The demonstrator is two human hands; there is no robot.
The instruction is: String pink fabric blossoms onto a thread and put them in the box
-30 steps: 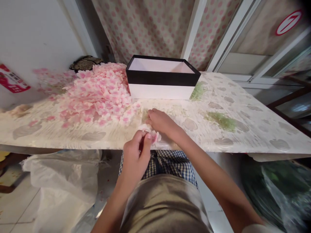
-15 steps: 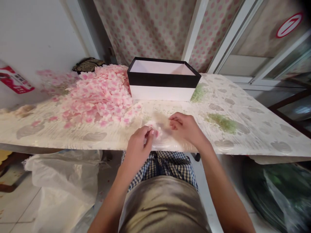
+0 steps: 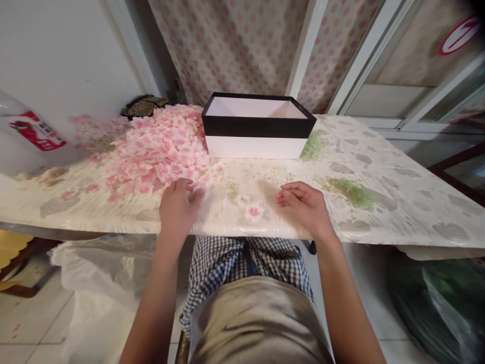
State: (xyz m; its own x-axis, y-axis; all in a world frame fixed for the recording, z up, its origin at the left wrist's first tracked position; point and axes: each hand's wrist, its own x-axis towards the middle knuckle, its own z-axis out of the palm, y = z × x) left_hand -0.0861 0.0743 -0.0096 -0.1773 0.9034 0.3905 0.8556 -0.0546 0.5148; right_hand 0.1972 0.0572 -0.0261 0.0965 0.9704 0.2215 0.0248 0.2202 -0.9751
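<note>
My left hand [image 3: 180,207] is held over the front edge of a heap of pink artificial flower petals [image 3: 159,146]. Its thumb stands apart from the fingers and nothing shows in it; motion blurs it a little. To the right, my right hand [image 3: 303,206] hovers low above the tablecloth, fingers loosely bent and holding nothing visible. Between the hands, near the table's front edge, lies a small pink-and-white flower [image 3: 253,212], with a paler petal piece just behind it.
Behind the hands stands a black-and-white box [image 3: 257,136] with its top open. Green stringy bits [image 3: 350,193] lie on the right of the patterned tablecloth [image 3: 409,202], with another green clump [image 3: 313,145] beside the box. A clear bag [image 3: 102,283] hangs below the table at left.
My left hand has let go of the flower and moved left to the petal heap. The flower now lies on the table. My right hand has shifted slightly right in view.
</note>
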